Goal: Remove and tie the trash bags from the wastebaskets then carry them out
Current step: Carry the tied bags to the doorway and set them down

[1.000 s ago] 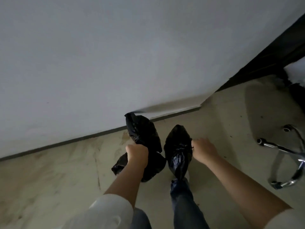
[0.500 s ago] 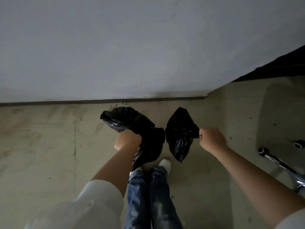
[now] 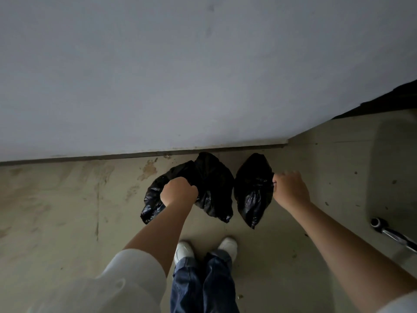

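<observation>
1. Trash bags, black and glossy, hang from both of a person's fists, in front of the base of a pale wall [image 3: 203, 75].
2. Left hand [image 3: 179, 192] is curled tight round the gathered necks of the left bags [image 3: 212, 188], which look like two bundles: one sags out to the left, the other droops on the side nearer the wall.
3. Right hand [image 3: 290, 190] is closed in a fist, pinching the knotted top of the right bag [image 3: 251, 195], which hangs as one pointed bundle just beside the left bags.
4. Below the bags, further from the wall, stand two white shoes [image 3: 185, 251] and blue jeans [image 3: 203, 285].
5. A white sleeve [image 3: 126, 281] covers the left upper arm; both forearms are bare.
6. Stained beige floor [image 3: 56, 211] meets the wall at a dark skirting strip.
7. A chrome chair leg [image 3: 392, 234] with a dark caster lies to the right of the bags, well apart.
</observation>
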A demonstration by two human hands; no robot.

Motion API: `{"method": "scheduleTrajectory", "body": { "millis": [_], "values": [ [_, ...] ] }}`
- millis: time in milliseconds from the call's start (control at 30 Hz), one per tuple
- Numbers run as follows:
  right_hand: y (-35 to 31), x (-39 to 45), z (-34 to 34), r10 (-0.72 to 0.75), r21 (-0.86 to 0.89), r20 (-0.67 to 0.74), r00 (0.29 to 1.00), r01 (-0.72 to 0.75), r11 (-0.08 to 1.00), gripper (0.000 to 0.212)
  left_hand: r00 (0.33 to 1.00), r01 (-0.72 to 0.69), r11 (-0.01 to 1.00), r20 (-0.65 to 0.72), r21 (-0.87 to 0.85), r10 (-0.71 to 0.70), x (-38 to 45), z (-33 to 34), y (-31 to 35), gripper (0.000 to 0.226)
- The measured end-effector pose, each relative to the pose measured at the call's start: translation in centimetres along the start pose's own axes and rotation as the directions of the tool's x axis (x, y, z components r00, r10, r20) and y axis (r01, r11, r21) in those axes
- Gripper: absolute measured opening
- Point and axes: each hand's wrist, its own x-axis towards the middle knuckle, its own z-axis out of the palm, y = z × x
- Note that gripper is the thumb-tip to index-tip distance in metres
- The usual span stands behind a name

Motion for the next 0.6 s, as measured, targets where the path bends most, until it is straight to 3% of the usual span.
{"method": "scheduleTrajectory", "body": {
  "millis": [100, 200, 400, 600],
  "values": [
    [-0.6, 1.6, 0.4, -0.024, 0.038, -0.007, 1.0, 0.025, 0.999, 0.027, 1.0, 0.01, 0.998, -0.024, 0.064, -0.008, 1.9, 0.8, 0.1, 0.036],
    [-1.6, 2.9, 1.3, -0.052, 0.085, 0.004, 0.999, 0.052, 0.995, 0.03, 1.0, 0.013, 0.996, -0.029, 0.094, -0.01, 3.7, 1.2, 0.0, 0.016],
    [-2.5, 3.7, 3.7, -0.04, 0.195, 0.077, 0.996, 0.024, 0.981, 0.029, 0.997, 0.033, 0.997, -0.069, 0.069, -0.028, 5.5, 1.6, 0.0, 0.036],
    [-2.1, 2.3, 4.5, -0.009, 0.268, 0.131, 0.991, -0.027, 0.963, 0.03, 0.999, -0.011, 0.994, 0.054, 0.106, 0.005, 3.7, 1.9, -0.3, 0.046]
  ]
}}
